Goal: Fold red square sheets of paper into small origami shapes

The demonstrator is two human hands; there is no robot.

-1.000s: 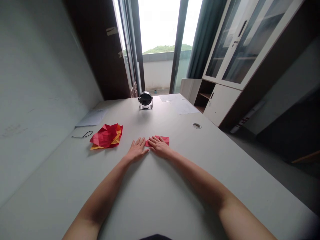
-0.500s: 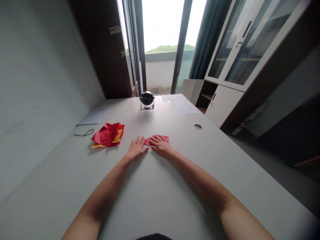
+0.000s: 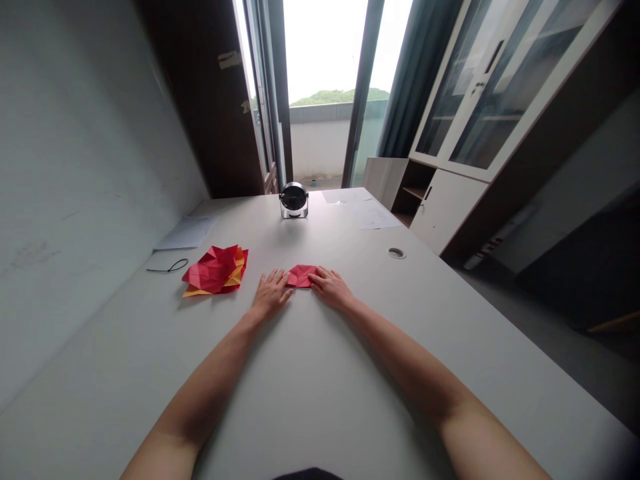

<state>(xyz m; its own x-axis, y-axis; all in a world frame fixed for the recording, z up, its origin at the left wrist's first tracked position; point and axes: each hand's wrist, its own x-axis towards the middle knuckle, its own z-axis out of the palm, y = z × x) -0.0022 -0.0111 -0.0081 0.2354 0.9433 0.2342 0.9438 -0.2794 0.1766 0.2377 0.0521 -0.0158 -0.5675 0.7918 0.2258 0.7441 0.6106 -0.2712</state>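
Note:
A small folded piece of red paper (image 3: 301, 276) lies on the white table between my two hands, with creases across its face. My left hand (image 3: 271, 292) rests at its left end, fingers stretched out and lying flat, the tips touching the paper. At the other end, my right hand (image 3: 332, 288) has its fingers bent over the paper and its fingertips closed on the edge. That end is hidden under the fingers. Left of my hands sits a loose stack of creased red and orange paper (image 3: 215, 270).
A black cable tie (image 3: 173, 266) and white sheets (image 3: 185, 233) lie at the left by the wall. A round black and silver device (image 3: 294, 200) stands at the back. More sheets (image 3: 375, 216) and a cable hole (image 3: 397, 253) are on the right.
My right hand has drawn off the top of the red paper to its right end, uncovering the middle. The left hand has shifted slightly left and away from me.

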